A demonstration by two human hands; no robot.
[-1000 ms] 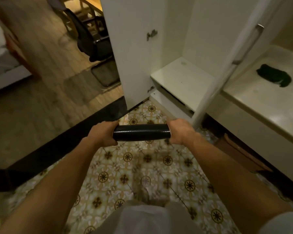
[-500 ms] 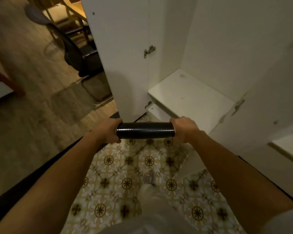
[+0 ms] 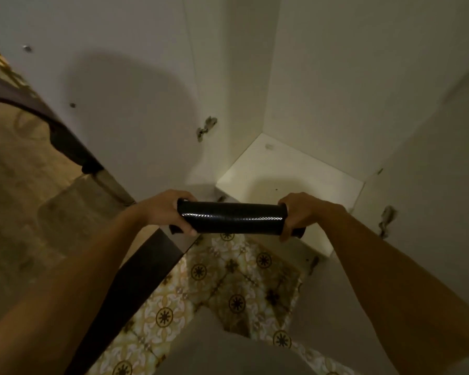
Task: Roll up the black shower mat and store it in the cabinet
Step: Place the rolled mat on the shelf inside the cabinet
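Observation:
The black shower mat (image 3: pixel 233 219) is rolled into a tight shiny tube and held level in front of me. My left hand (image 3: pixel 165 212) grips its left end and my right hand (image 3: pixel 302 215) grips its right end. The roll hangs just in front of the white cabinet, at the front edge of its bottom shelf (image 3: pixel 290 174), above the patterned floor. The cabinet stands open, its inside bare and white.
The cabinet's left door (image 3: pixel 119 109) is swung open, with a hinge (image 3: pixel 206 127) on its edge. The right door (image 3: pixel 431 185) stands open close to my right arm. Patterned tiles (image 3: pixel 228 288) lie below, and a dark threshold strip (image 3: pixel 136 280) borders wooden floor at left.
I have moved closer to the cabinet, and the roll in both hands has come up to the front of the bottom shelf. The grip on both ends is the same.

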